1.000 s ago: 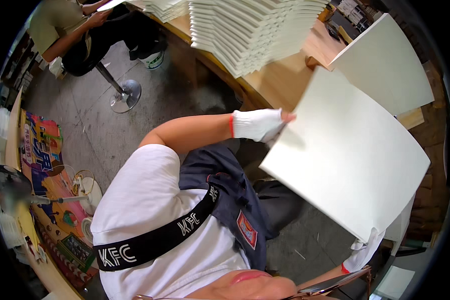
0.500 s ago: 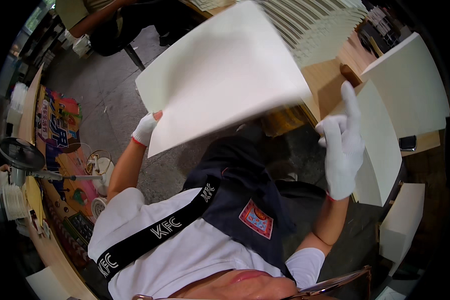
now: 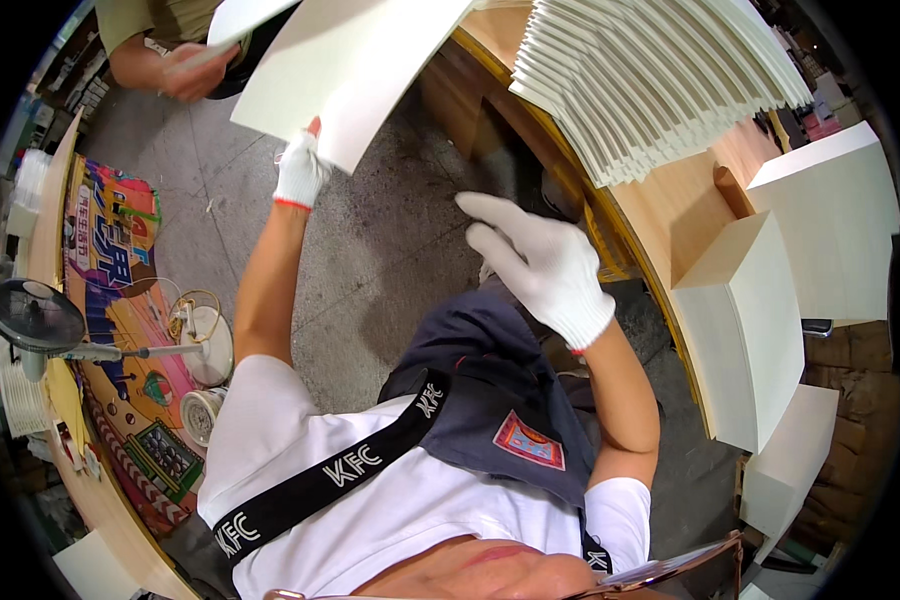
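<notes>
My left hand (image 3: 302, 172), in a white glove with bare fingertips showing, grips the near corner of a large white sheet (image 3: 350, 70). The sheet is held out in the air at the upper left, and its far edge runs out of the picture. Over the floor and in front of my body, my right hand (image 3: 542, 262) wears a white glove with a red-edged cuff. Two of its fingers stretch out to the left, apart, with nothing between them. The other fingers are partly hidden behind the hand.
Fanned white sheets (image 3: 640, 90) lie on the wooden table (image 3: 660, 205) to the right. Nearer are white paper stacks (image 3: 760, 345). A co-worker's hand (image 3: 198, 72) holds another white sheet at the upper left. A fan (image 3: 36, 316) stands left, beside a printed panel (image 3: 120, 225).
The sheet has swung away to the upper left with my left hand. My right hand has come down and left, away from the table. The co-worker's hand and sheet have come into view.
</notes>
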A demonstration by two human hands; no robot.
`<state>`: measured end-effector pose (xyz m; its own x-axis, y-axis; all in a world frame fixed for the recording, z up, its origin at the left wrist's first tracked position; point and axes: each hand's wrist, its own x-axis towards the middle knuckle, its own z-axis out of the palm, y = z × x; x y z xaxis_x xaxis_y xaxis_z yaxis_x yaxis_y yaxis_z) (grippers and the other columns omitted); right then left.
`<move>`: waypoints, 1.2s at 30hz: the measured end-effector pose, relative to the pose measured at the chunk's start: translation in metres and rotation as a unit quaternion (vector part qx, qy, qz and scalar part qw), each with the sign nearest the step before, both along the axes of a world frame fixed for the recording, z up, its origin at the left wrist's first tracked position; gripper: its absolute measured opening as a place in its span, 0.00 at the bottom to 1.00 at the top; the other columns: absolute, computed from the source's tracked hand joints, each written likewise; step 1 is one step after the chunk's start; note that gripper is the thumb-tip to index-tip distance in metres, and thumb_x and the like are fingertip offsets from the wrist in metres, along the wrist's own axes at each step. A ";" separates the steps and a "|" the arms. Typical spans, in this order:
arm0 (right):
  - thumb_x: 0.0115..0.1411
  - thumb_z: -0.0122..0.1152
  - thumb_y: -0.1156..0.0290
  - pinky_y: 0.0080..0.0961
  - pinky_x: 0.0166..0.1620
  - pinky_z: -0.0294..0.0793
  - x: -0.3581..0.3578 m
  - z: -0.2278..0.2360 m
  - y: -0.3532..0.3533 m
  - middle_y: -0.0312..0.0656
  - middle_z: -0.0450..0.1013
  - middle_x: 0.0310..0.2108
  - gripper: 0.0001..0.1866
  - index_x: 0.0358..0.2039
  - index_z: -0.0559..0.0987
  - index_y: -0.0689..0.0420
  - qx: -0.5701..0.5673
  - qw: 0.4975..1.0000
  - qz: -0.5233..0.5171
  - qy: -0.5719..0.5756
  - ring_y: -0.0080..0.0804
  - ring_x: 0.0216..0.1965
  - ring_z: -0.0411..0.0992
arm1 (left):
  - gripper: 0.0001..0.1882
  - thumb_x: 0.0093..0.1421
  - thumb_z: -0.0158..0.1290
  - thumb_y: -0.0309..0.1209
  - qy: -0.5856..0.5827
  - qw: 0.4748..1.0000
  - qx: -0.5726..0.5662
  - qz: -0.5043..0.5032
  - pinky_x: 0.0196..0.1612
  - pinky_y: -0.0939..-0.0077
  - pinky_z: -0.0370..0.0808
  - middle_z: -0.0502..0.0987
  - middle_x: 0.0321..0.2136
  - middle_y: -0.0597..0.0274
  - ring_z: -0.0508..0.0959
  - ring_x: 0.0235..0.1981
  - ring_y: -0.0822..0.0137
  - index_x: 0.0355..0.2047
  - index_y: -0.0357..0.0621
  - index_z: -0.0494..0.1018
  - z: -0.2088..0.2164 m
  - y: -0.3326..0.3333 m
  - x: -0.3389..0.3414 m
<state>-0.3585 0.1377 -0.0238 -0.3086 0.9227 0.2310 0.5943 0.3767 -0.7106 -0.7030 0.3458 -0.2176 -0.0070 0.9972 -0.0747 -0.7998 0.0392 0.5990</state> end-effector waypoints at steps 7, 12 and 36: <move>0.65 0.61 0.64 0.19 0.35 0.76 0.050 -0.067 -0.029 0.37 0.80 0.26 0.17 0.53 0.81 0.49 -0.106 0.991 -0.054 -0.057 0.20 0.26 0.77 | 0.14 0.70 0.44 0.23 -0.156 0.979 0.077 -0.108 0.57 0.68 0.78 0.73 0.50 0.47 0.77 0.51 0.57 0.53 0.26 0.64 0.012 0.142 0.002; 0.66 0.57 0.58 0.25 0.36 0.76 0.071 -0.092 -0.057 0.38 0.80 0.27 0.17 0.53 0.81 0.47 -0.254 0.953 -0.167 0.006 0.28 0.28 0.80 | 0.16 0.68 0.44 0.20 -0.065 0.989 0.125 -0.037 0.54 0.62 0.81 0.72 0.49 0.47 0.77 0.51 0.54 0.55 0.26 0.63 0.042 0.204 0.049; 0.69 0.47 0.49 0.44 0.42 0.77 0.111 -0.157 -0.098 0.45 0.81 0.39 0.20 0.55 0.77 0.40 -0.294 0.917 -0.247 -0.109 0.47 0.39 0.80 | 0.36 0.69 0.41 0.49 -0.045 0.991 0.002 -0.127 0.74 0.65 0.49 0.55 0.71 0.51 0.54 0.72 0.57 0.69 0.37 0.56 0.000 0.316 0.142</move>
